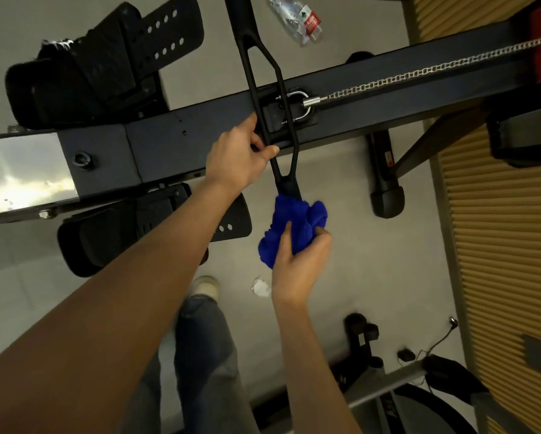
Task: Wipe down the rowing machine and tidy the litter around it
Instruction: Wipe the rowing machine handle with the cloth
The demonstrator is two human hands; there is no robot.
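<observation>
Across the middle of the frame, the dark beam of the rowing machine (200,133), long way running from the left edge up to the upper right. At the left edge, a shiny silver rail (22,173) joined to that beam. Over the beam, a black handle (246,34), long and thin, crossing from the top middle down to the centre, lower end leaning a little to the right, split into two thin bars above the beam. From a metal ring at the middle of the handle, a silver chain (419,73) stretched along the beam toward the upper right. Left hand (238,158) at the centre, fingers and thumb curled round the left thin bar of the handle, right at the near edge of the beam. Right hand (300,258) just below, fingers and thumb wrapped round a bunched blue cloth (294,223), squeezing it. Cloth pressed over the lower end of the handle, tip hidden inside. Black foot rests on both sides of the beam: one (106,64) in the upper left, one (137,227) below the beam at centre left. On the pale floor (341,277), a crushed plastic bottle (297,20) with a red label at the top middle, well apart from both hands, and a small white paper scrap (260,288) just beside a pale shoe (205,285) in the lower middle. Part of another grey machine (385,386) in the lower right corner.
</observation>
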